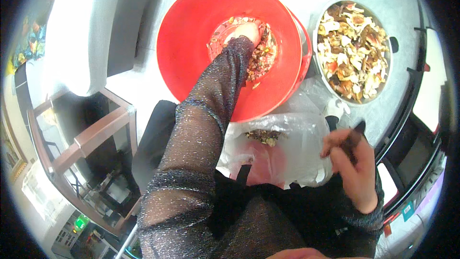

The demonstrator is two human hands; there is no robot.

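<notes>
At twelve o'clock, the left hand (247,31) is resting among small brown-and-cream scraps (265,57) in a round red plastic tub (184,38), grip hidden. At four, the half-curled right hand (355,170) is blurring, hold unclear. A leaning forearm (194,132) could be tipping the tub.

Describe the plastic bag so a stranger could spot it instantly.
Find the big red bucket with the left hand inside. Just below it in the view sits the plastic bag, left of the right hand. Unlike the bucket, it's crumpled and see-through.
</notes>
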